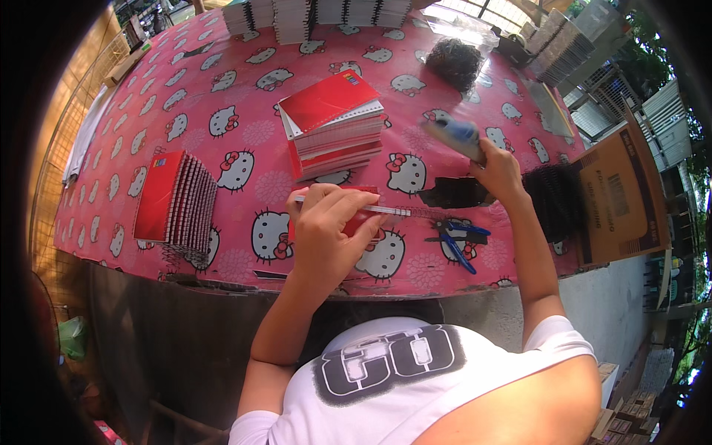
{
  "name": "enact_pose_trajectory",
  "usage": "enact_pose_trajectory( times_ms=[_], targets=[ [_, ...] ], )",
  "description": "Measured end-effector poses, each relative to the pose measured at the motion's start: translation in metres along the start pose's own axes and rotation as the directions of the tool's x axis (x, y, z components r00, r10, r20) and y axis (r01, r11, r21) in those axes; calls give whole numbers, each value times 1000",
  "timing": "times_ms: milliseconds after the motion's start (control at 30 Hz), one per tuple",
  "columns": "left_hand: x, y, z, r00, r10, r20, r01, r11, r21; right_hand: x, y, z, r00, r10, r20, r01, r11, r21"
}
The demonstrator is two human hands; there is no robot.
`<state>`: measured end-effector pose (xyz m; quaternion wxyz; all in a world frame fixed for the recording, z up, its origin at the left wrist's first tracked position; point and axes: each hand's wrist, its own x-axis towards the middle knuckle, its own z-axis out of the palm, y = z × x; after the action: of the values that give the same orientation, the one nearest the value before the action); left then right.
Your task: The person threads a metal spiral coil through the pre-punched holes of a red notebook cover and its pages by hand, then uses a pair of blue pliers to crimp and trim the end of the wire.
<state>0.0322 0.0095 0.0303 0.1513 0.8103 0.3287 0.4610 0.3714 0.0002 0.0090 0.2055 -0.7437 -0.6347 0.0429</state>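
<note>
Left hand (330, 215) has a red notebook (391, 211) pinched between thumb and fingers at the near side of the table (259, 141), pale edge running roughly left to right. A thin coil (430, 213) pokes out right, pretty much in line. Right hand (498, 172), curled around some blurry blue-grey thing (461, 137), sits farther and right, well apart from the notebook.

A red notebook (391, 211) is gripped with its white page edge showing, a thin coil (424, 213) running out past that edge's right end, while a blue-and-grey object (455, 137), too blurred to identify, is held slantwise beyond them to the right.
</note>
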Motion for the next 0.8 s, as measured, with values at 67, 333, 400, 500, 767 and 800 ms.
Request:
enact_pose_trajectory(
  times_ms=[67, 333, 400, 500, 767, 800],
  targets=[
    [1, 0, -1, 1000, -17, -12, 17, 1000, -22, -6, -23, -5, 988, -31, -152, 98, 888, 450],
    [-2, -7, -2, 1000, -17, 25, 18, 999, -39, -2, -69, 12, 920, -380, 96, 254, 765, 591],
    [1, -6, 0, 999, -37, 21, 39, 997, -70, -2, -74, 10, 799, -601, -14, 591, 780, 206],
    [2, -10, -5, 998, -58, 7, 58, 996, -74, -4, -80, 11, 935, -288, 209, -1, 585, 811],
    [-15, -33, -8, 906, -417, -67, 346, 823, -450, 8, -101, 15, 941, -329, 80, 141, 596, 790],
    [-19, -37, -7, 861, -507, -41, 388, 707, -591, 7, -105, 12, 930, -365, 44, 114, 399, 910]
  ],
)
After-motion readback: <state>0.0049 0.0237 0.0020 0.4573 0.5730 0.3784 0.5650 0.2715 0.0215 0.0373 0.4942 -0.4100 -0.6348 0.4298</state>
